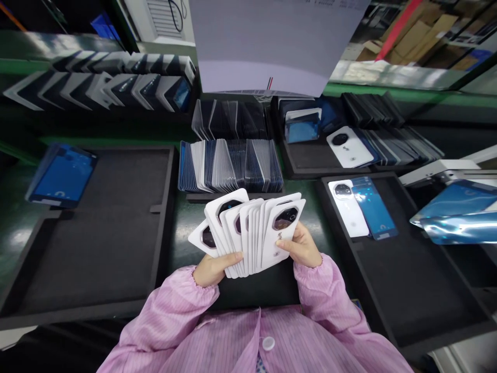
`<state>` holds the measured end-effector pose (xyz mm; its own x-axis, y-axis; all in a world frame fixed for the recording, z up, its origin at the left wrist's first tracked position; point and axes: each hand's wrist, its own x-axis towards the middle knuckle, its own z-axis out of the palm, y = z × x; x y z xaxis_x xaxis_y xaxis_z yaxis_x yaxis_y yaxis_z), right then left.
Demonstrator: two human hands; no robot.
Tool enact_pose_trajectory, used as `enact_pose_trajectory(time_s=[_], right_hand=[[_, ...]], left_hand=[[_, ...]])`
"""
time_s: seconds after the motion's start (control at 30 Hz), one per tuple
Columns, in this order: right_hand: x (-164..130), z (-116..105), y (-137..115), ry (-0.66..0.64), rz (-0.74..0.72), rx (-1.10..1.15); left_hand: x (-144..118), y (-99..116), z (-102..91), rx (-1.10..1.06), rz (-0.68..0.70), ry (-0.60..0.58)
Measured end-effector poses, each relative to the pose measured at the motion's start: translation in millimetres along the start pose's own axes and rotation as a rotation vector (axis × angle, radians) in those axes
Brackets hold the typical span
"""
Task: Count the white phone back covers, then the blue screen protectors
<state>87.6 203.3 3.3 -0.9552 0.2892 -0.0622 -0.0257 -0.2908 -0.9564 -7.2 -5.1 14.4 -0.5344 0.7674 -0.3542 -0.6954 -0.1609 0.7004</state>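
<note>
Between both hands spreads a fanned stack of white phone back covers (254, 238), each with a dark camera window near its top. My left hand (215, 267) is closed round the lower left of the fan, its thumb lying across the front. At the right end my right hand (301, 246) pinches the covers, thumb on the front one's face. The fan is tilted over the dark bench, just in front of a tightly packed row of dark, blue and white covers (231, 166). Most fingers are hidden behind the stack.
A black foam tray (116, 248) at the left holds blue-filmed panels (62, 173). In the right tray (419, 295) lie a white cover (348, 207) and a blue panel (375, 207). Crumpled blue film (462, 212) sits beyond. More rows of covers (116, 88) stand behind, near a hanging sheet (272, 46).
</note>
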Motion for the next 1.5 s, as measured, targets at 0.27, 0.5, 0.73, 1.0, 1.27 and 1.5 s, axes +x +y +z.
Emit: enact_pose_trajectory(time_s=[0.27,0.5,0.73,1.0,1.27,1.5], right_hand=[[2,6,-7,0.018,0.115,0.089],[10,10,-9,0.05,0.222,0.126],[14,11,-8,0.03,0.265,0.146],[17,9,-3,0.071,0.226,0.153],[18,7,-2,0.095,0.205,0.167],[17,8,-3,0.103,0.211,0.177]], left_hand=[[5,-2,-7.8,-0.079,-0.04,-0.023],[10,8,-12.0,-0.173,-0.053,-0.197],[11,10,-10.8,-0.16,-0.073,-0.21],[12,8,-8.4,-0.087,-0.102,-0.118],[11,5,-8.0,-0.06,-0.154,-0.057],[12,4,-8.0,-0.04,-0.146,-0.028]])
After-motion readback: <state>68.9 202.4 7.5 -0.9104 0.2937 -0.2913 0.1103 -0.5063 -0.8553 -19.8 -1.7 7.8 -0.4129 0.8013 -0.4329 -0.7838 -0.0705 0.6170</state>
